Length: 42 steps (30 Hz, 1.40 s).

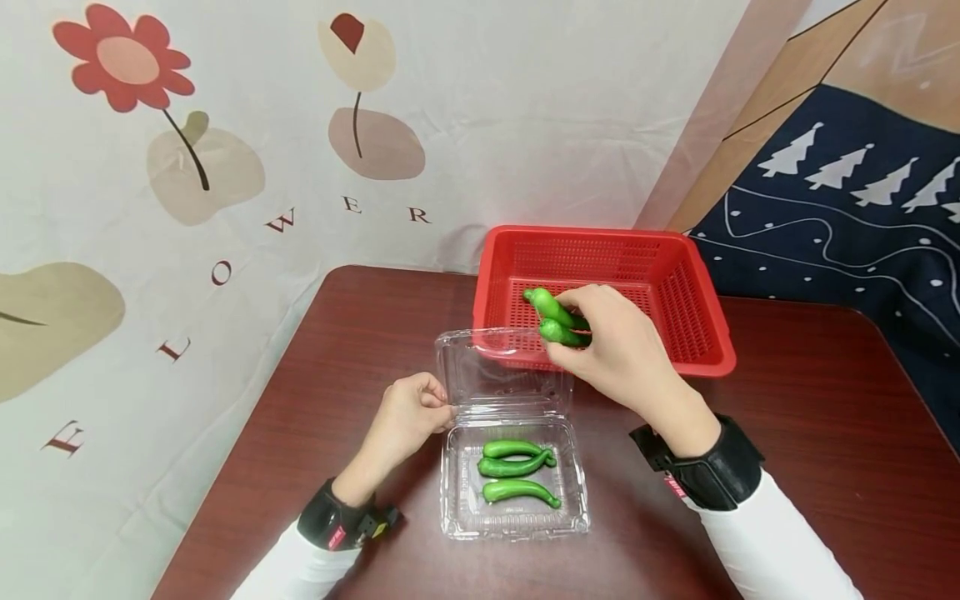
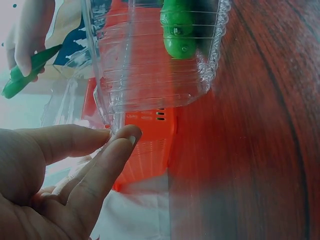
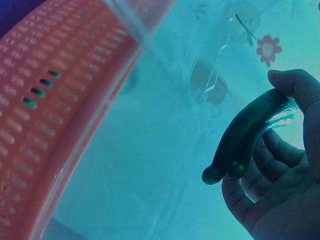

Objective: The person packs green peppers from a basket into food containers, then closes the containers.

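A clear plastic clamshell box [image 1: 467, 518] lies with its lid [image 1: 487, 375] raised, and three green chili peppers [image 1: 517, 490] rest in its base. At the box's left side, near the hinge, my left hand [image 1: 408, 412] pinches the plastic edge between thumb and fingertips; the left wrist view shows this grip closely. Above the lid and the near side of the red basket, my right hand [image 1: 618, 350] holds two green chili peppers [image 1: 553, 307] side by side. In the right wrist view their curved stem ends [image 3: 212, 172] point away from the palm.
A red perforated plastic basket [image 1: 716, 333] stands at the back of the dark reddish wooden table [image 1: 337, 333], just behind the box. A pale cloth with flower prints [image 1: 487, 108] hangs behind, and a dark blue patterned cloth [image 1: 847, 225] is at the right.
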### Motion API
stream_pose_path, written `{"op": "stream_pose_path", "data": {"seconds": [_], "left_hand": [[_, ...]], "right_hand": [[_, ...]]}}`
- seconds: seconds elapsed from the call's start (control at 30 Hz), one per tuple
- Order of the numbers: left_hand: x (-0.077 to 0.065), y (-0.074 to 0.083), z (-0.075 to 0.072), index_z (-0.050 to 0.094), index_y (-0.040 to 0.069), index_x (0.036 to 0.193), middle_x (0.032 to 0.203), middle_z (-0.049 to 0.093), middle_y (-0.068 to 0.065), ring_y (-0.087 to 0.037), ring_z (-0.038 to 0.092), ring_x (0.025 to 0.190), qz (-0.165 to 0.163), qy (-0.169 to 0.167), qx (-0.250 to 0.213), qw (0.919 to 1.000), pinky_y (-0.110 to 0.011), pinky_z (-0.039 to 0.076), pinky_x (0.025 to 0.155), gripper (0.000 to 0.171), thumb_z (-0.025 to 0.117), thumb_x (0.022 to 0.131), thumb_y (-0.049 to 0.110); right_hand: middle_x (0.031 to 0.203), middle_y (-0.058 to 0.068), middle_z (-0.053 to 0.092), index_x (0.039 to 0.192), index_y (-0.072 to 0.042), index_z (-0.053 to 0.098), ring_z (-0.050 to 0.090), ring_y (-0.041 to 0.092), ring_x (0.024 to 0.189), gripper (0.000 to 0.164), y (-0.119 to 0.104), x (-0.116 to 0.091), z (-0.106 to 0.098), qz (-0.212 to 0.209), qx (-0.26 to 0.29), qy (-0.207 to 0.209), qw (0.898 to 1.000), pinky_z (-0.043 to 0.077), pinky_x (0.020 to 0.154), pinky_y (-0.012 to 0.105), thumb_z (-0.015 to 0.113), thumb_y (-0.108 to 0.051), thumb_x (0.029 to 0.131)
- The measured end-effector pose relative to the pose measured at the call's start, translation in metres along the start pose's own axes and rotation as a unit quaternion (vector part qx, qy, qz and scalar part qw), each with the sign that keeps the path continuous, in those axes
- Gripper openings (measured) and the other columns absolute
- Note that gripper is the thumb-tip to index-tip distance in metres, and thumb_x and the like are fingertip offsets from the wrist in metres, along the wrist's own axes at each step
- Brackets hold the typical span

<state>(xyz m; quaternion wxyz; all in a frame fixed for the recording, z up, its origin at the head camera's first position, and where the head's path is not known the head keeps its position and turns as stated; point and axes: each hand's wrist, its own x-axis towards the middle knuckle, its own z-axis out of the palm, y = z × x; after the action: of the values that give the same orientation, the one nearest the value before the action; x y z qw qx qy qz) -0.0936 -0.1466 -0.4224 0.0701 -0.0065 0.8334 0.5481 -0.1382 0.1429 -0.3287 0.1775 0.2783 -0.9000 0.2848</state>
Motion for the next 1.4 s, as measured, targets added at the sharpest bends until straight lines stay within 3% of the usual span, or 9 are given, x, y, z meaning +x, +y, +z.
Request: {"op": "stream_pose_path", "data": {"seconds": [0.23, 0.53, 1.07, 1.4], "left_hand": [[0.000, 0.000, 0.000, 0.062, 0.003, 0.082, 0.068, 0.072, -0.005, -0.014, 0.069, 0.062, -0.002, -0.001, -0.003, 1.0000, -0.022, 0.053, 0.056, 0.021, 0.079, 0.082, -0.009], [0.002, -0.001, 0.001, 0.062, 0.002, 0.082, 0.068, 0.071, -0.006, -0.014, 0.068, 0.062, 0.001, 0.000, -0.008, 1.0000, -0.023, 0.055, 0.056, 0.020, 0.078, 0.082, -0.009], [0.001, 0.000, 0.000, 0.062, 0.003, 0.081, 0.066, 0.071, -0.004, -0.011, 0.065, 0.061, 0.002, 0.002, -0.003, 1.0000, -0.020, 0.049, 0.053, 0.020, 0.078, 0.082, -0.008], [0.001, -0.001, 0.001, 0.062, 0.004, 0.082, 0.065, 0.069, -0.003, -0.011, 0.063, 0.060, 0.007, 0.004, -0.001, 1.0000, -0.020, 0.046, 0.052, 0.020, 0.079, 0.082, -0.007]], "right_hand": [[0.096, 0.001, 0.065, 0.111, -0.007, 0.067, 0.058, 0.017, 0.088, 0.042, -0.014, -0.012, 0.009, -0.054, 0.011, -0.021, 0.998, 0.054, 0.071, 0.035, 0.089, -0.020, 0.077], [0.094, -0.005, 0.063, 0.111, -0.010, 0.068, 0.057, 0.012, 0.086, 0.043, -0.028, -0.039, 0.033, -0.139, 0.018, -0.055, 0.989, 0.052, 0.074, 0.033, 0.087, -0.022, 0.073], [0.097, -0.010, 0.063, 0.112, -0.014, 0.069, 0.053, 0.007, 0.084, 0.044, -0.032, -0.083, 0.069, -0.181, 0.020, -0.159, 0.970, 0.049, 0.073, 0.024, 0.089, -0.034, 0.077], [0.101, -0.007, 0.067, 0.111, -0.013, 0.070, 0.063, 0.010, 0.093, 0.043, -0.034, -0.093, 0.084, -0.201, 0.005, -0.199, 0.959, 0.054, 0.087, 0.028, 0.089, -0.034, 0.079]]}}
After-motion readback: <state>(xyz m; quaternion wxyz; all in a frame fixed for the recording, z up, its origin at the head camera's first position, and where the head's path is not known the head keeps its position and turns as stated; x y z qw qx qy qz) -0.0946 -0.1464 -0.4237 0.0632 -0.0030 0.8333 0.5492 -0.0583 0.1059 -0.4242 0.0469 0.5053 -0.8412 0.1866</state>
